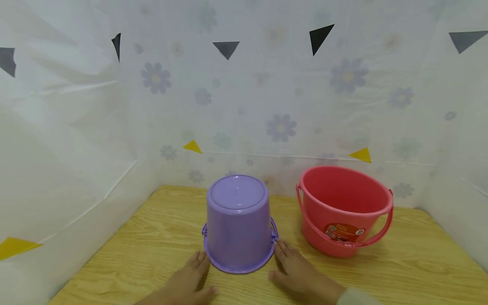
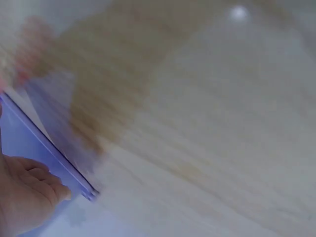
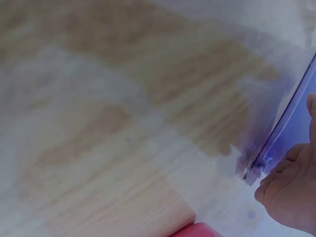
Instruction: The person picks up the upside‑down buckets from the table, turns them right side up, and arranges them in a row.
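Observation:
A purple bucket (image 1: 238,237) stands upside down on the wooden table, its base facing up and its rim on the tabletop. Its handle hangs at the sides of the rim. My left hand (image 1: 187,277) is at the rim's front left, fingers extended towards it. On the other side, my right hand (image 1: 299,271) reaches to the rim's right with fingertips near the handle joint. Both wrist views show the purple rim beside the left hand (image 2: 29,195) and the right hand (image 3: 291,190); neither grips it. Whether the fingertips touch the bucket is hard to tell.
Upright at the right stands a red bucket (image 1: 312,220) with its handle lowered across the front and a label (image 1: 341,232) on its wall. The wooden table (image 1: 152,237) is bordered by white flower-patterned sheeting (image 1: 244,106) behind and at both sides.

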{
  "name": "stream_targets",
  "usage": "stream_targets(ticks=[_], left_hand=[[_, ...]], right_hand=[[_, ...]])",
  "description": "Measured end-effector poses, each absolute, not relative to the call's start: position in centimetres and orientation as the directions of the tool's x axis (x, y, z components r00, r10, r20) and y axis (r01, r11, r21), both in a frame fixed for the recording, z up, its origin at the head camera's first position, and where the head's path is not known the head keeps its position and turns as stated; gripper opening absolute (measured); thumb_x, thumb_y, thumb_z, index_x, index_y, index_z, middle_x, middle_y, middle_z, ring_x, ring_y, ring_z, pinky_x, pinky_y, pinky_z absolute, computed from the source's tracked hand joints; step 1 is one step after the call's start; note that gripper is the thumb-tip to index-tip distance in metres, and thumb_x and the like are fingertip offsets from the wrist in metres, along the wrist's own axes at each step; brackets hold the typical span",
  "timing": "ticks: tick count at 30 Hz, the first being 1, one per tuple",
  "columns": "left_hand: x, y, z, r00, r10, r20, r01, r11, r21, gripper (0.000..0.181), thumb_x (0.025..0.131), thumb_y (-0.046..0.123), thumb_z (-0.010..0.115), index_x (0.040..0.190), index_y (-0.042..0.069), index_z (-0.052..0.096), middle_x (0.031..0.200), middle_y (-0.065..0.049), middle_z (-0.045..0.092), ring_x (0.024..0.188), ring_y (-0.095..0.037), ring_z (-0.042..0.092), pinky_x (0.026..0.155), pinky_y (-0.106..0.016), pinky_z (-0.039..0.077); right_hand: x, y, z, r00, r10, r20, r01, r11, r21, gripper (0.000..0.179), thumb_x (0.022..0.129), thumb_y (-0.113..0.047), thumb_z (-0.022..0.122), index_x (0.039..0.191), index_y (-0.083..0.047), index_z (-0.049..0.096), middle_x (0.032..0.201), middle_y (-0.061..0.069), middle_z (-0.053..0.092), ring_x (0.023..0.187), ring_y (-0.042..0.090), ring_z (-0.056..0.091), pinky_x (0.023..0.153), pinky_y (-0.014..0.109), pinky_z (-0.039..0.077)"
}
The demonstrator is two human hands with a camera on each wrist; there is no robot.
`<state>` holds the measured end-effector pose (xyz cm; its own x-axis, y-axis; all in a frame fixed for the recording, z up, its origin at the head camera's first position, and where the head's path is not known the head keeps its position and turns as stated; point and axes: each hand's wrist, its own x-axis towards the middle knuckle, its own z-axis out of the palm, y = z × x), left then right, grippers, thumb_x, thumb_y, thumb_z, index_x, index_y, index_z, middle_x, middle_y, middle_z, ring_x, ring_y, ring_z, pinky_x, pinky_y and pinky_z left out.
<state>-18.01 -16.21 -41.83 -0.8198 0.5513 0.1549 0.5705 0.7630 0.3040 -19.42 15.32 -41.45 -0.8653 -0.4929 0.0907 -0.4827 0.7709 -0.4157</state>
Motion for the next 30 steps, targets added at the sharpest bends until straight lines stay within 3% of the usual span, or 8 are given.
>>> stream_targets(ticks=[7, 13, 18, 23, 30], left_hand=[[-21.4, -17.8, -41.7, -0.844, 0.5, 0.195, 0.535, 0.752, 0.386, 0.101, 0.074, 0.055, 0.069, 0.141, -0.008, 0.028, 0.14, -0.039, 0.029, 0.13, -0.056, 0.027, 0.099, -0.064, 0.033], [-24.1, -18.5, -42.1, -0.84, 0.515, 0.171, 0.525, 0.69, 0.499, 0.117, 0.065, 0.049, 0.079, 0.14, -0.016, 0.018, 0.142, -0.042, 0.02, 0.131, -0.057, 0.02, 0.105, -0.065, 0.023], [-25.8, -18.6, -42.3, -0.861, 0.49, 0.136, 0.477, 0.685, 0.551, 0.126, 0.059, 0.047, 0.084, 0.138, -0.021, 0.014, 0.142, -0.044, 0.015, 0.133, -0.057, 0.014, 0.109, -0.062, 0.016], [-26.8, -18.7, -42.5, -0.872, 0.473, 0.124, 0.453, 0.686, 0.57, 0.126, 0.055, 0.045, 0.087, 0.138, -0.019, 0.018, 0.142, -0.042, 0.019, 0.133, -0.055, 0.017, 0.109, -0.061, 0.016], [-27.5, -18.3, -42.6, -0.843, 0.505, 0.186, 0.515, 0.656, 0.552, 0.119, 0.05, 0.044, 0.089, 0.137, -0.013, 0.03, 0.137, -0.031, 0.04, 0.128, -0.046, 0.036, 0.108, -0.056, 0.028]], right_hand=[[-21.2, 15.7, -41.5, -0.881, -0.456, 0.127, -0.451, 0.727, -0.518, 0.09, 0.081, -0.039, 0.069, 0.138, 0.016, 0.025, 0.144, 0.038, 0.021, 0.134, 0.054, 0.018, 0.107, 0.064, 0.019], [-22.6, 15.9, -41.8, -0.892, -0.436, 0.123, -0.42, 0.692, -0.588, 0.101, 0.074, -0.034, 0.076, 0.14, 0.017, 0.018, 0.144, 0.04, 0.014, 0.134, 0.055, 0.012, 0.108, 0.066, 0.011], [-23.3, 16.1, -42.0, -0.894, -0.436, 0.101, -0.407, 0.7, -0.587, 0.107, 0.071, -0.038, 0.079, 0.141, 0.015, 0.017, 0.146, 0.038, 0.013, 0.135, 0.054, 0.011, 0.108, 0.066, 0.012], [-23.7, 15.9, -42.1, -0.89, -0.449, 0.082, -0.414, 0.717, -0.561, 0.11, 0.07, -0.041, 0.078, 0.141, 0.015, 0.016, 0.146, 0.038, 0.014, 0.136, 0.053, 0.013, 0.11, 0.064, 0.013], [-24.0, 15.3, -42.3, -0.898, -0.433, 0.08, -0.396, 0.714, -0.577, 0.111, 0.067, -0.036, 0.082, 0.139, 0.019, 0.016, 0.144, 0.039, 0.019, 0.135, 0.053, 0.016, 0.11, 0.063, 0.015]])
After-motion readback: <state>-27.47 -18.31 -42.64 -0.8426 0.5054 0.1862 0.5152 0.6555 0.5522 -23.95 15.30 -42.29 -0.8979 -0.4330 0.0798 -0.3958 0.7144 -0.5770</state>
